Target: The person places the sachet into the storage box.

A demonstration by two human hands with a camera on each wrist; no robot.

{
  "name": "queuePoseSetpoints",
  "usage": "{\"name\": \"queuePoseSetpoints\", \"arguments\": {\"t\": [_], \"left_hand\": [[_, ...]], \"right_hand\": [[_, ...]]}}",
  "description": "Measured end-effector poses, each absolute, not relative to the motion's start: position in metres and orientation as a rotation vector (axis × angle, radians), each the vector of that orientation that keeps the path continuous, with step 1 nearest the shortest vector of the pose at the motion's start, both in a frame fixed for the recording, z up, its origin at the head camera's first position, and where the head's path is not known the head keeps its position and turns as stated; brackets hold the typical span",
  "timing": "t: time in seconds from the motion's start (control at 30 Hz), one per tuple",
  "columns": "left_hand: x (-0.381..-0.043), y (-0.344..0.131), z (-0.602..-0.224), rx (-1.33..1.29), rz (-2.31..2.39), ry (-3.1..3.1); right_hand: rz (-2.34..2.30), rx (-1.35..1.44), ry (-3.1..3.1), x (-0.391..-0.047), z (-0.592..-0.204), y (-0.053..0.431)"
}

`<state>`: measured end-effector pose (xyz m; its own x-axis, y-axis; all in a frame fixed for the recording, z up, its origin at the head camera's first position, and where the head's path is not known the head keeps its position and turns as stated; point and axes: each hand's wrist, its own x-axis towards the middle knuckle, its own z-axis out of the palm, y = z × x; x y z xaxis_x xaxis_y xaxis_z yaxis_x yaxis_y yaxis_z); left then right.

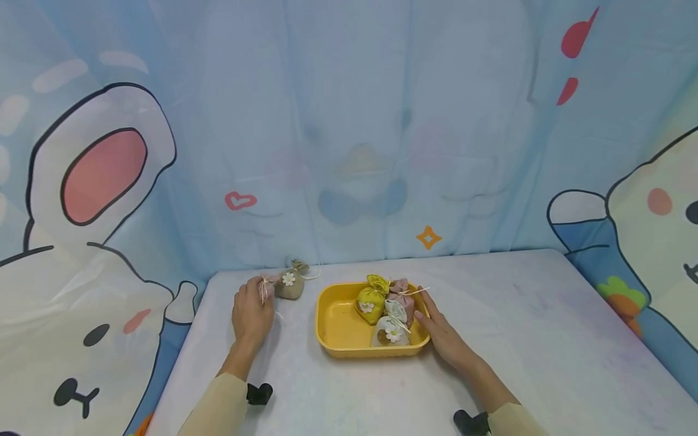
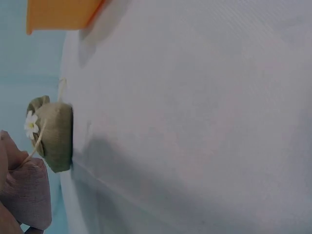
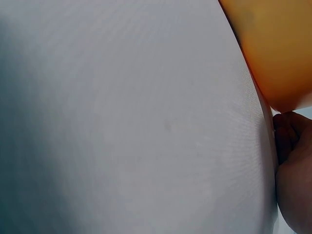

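Note:
In the head view, my left hand (image 1: 253,312) grips a small mauve drawstring sachet (image 1: 266,289); in the left wrist view the sachet (image 2: 29,192) appears raised off the table. Just right of it, an olive-brown sachet (image 1: 291,286) with a white flower sits on the table. My right hand (image 1: 443,334) holds the right side of a yellow plastic tray (image 1: 339,350), thumb at the rim. Inside that tray, toward its right end, lie a yellow sachet (image 1: 370,303), a pink sachet (image 1: 402,298) and a whitish sachet (image 1: 390,334).
A pale cloth covers the table (image 1: 545,339). Behind it hangs a light blue curtain (image 1: 349,121) with cartoon prints, close against the table's far edge.

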<state>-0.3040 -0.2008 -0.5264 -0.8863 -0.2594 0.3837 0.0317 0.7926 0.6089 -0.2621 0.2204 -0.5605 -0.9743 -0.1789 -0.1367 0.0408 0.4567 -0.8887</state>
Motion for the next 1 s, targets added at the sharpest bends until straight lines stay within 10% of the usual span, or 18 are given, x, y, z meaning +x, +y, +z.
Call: {"name": "queuePoseSetpoints", "arguments": {"t": [1.0], "left_hand": [[-0.29,-0.138,-0.472,-0.112,-1.051,-2.464]], "right_hand": [[-1.537,-0.145,2.505,-0.264,-0.56,0.22]]}}
